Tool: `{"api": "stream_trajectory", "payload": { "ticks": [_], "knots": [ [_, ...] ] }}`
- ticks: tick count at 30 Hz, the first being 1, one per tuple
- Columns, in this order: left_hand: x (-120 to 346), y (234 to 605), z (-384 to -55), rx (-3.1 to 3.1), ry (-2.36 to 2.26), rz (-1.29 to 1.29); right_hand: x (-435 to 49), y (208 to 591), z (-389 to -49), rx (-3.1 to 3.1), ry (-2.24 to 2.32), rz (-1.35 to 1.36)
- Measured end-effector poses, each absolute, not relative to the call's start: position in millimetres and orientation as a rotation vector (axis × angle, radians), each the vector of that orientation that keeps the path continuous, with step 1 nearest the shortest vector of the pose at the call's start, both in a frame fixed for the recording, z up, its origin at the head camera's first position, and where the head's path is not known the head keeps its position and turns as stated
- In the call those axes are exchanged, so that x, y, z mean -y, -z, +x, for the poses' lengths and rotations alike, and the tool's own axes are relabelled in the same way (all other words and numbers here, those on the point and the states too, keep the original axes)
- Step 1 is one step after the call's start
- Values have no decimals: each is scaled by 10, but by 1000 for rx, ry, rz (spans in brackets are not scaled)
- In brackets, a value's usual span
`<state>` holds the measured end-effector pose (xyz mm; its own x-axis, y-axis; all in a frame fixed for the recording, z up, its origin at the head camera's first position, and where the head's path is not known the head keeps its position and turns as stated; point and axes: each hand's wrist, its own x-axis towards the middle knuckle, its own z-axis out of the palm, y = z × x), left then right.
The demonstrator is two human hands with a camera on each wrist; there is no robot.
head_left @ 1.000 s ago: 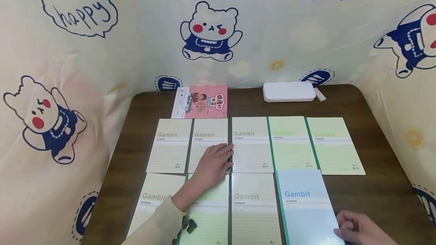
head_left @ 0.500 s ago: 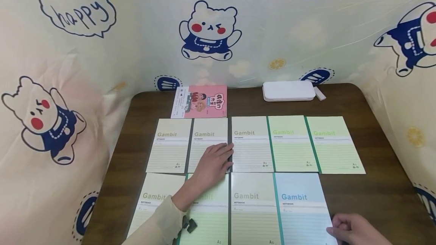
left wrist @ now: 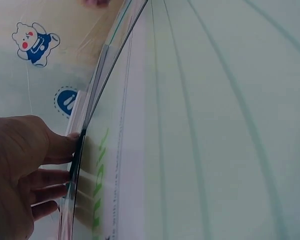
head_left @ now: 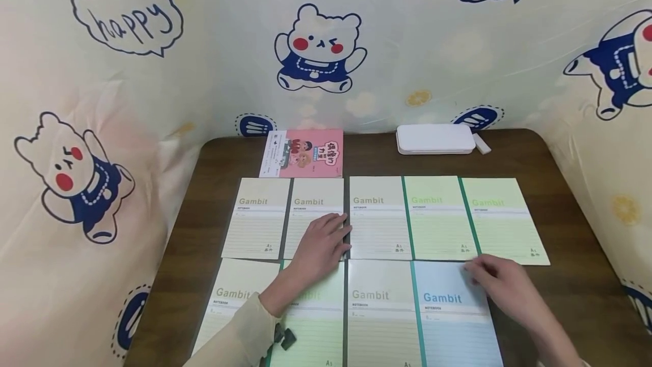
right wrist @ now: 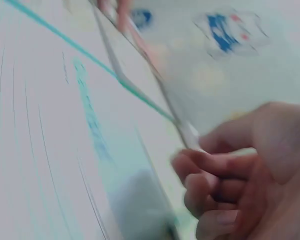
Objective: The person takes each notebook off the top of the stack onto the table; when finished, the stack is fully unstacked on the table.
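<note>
My left hand (head_left: pixel 322 247) rests across the second cream notebook (head_left: pixel 317 188) of the back row, fingers stretched to the dark spine of the third cream notebook (head_left: pixel 379 220). In the left wrist view its fingertips meet the notebook edges. My right hand (head_left: pixel 504 285) is at the top right corner of the blue notebook (head_left: pixel 455 327), its fingers curled and thumb near the index finger. The right wrist view, blurred by motion, shows nothing held in that hand. A green notebook (head_left: pixel 316 327) lies partly under my left forearm, and another cream notebook (head_left: pixel 382 321) adjoins the blue one.
Two green notebooks (head_left: pixel 438 225) finish the back row on the right. Behind the rows lie a pink booklet (head_left: pixel 305 153), a white case (head_left: pixel 434 139) and a small white block (head_left: pixel 481 143). A printed cloth (head_left: pixel 224 55) surrounds the brown table (head_left: pixel 570 237).
The blue notebook has slid left against the cream one, uncovering its full place in the front row. My right hand has left its lower right edge and moved up to its top corner.
</note>
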<state>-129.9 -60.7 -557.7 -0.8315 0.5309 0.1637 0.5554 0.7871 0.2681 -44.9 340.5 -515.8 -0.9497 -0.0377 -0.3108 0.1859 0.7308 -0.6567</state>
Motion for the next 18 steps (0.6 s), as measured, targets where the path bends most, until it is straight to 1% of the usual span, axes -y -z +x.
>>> {"api": "stream_trajectory", "payload": {
  "ticks": [5,8,12,18],
  "knots": [
    [626,5573,-1290,2878,490,-882,-2992,5272,-807,-2539,1236,91],
    [627,5567,-1281,2873,499,-886,-2821,5306,-938,-2464,1301,125],
    [624,5570,-1272,2877,498,-885,-2683,5309,-1007,-2392,1374,178],
    [632,5588,-1277,2879,505,-868,-2566,5299,-994,-2365,1407,225]
  ]
}}
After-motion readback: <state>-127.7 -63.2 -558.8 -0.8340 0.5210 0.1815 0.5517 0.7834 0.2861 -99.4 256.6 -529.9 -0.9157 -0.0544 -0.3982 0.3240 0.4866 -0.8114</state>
